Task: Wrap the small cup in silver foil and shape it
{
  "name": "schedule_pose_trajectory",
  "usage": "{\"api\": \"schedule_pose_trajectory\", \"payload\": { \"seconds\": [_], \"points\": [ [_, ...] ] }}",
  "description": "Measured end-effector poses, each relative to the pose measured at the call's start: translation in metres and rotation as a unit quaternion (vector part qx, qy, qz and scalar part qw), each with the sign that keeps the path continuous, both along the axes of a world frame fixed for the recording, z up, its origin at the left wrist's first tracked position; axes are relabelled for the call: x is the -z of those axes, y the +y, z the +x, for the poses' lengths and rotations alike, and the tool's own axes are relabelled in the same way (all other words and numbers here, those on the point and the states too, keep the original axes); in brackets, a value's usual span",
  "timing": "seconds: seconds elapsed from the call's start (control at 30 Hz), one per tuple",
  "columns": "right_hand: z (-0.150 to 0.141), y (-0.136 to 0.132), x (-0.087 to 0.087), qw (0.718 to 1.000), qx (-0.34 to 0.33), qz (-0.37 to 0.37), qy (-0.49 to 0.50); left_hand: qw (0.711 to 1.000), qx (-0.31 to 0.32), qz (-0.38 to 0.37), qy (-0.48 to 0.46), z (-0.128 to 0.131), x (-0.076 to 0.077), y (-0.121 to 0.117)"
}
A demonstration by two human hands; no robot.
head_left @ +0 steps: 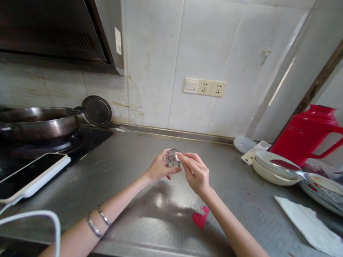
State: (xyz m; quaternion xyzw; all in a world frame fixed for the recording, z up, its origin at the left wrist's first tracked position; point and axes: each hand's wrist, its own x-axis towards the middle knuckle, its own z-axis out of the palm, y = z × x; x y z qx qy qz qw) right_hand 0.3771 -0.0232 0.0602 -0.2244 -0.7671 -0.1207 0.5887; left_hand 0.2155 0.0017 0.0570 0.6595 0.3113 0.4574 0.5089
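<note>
Above the middle of the steel counter (128,185), my left hand (158,168) is closed round a small clear object (172,159) that looks like glass. Its exact kind is too small to make out. My right hand (196,173) pinches a small white piece (177,156) against the near right side of the clear object. The fingertips of both hands almost meet there. Below the right wrist, a torn pink-red scrap (200,217) lies on the counter.
At left are a hob with a steel pan (41,123), a phone (22,178) and a looping white cable (46,214). A red thermos jug (307,136), stacked dishes (272,176), a white bowl (243,144) and a white paper sheet (311,227) occupy the right.
</note>
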Motion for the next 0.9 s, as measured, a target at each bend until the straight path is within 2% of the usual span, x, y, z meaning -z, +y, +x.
{"api": "schedule_pose_trajectory", "payload": {
  "seconds": [0.3,0.6,0.73,0.9],
  "points": [
    [-0.003,-0.006,-0.002,1.000,-0.019,-0.008,0.004,1.000,0.016,-0.012,-0.018,-0.001,0.001,0.002],
    [-0.006,-0.015,-0.006,0.999,-0.044,-0.014,-0.026,1.000,-0.003,-0.008,-0.017,-0.006,0.001,0.008],
    [-0.006,-0.015,-0.009,0.999,-0.018,-0.033,0.026,1.000,0.013,-0.006,-0.011,-0.006,0.004,0.009],
    [-0.004,-0.005,-0.010,0.990,0.039,-0.091,0.099,0.998,0.055,0.000,0.007,-0.005,0.009,0.008]
  ]
}}
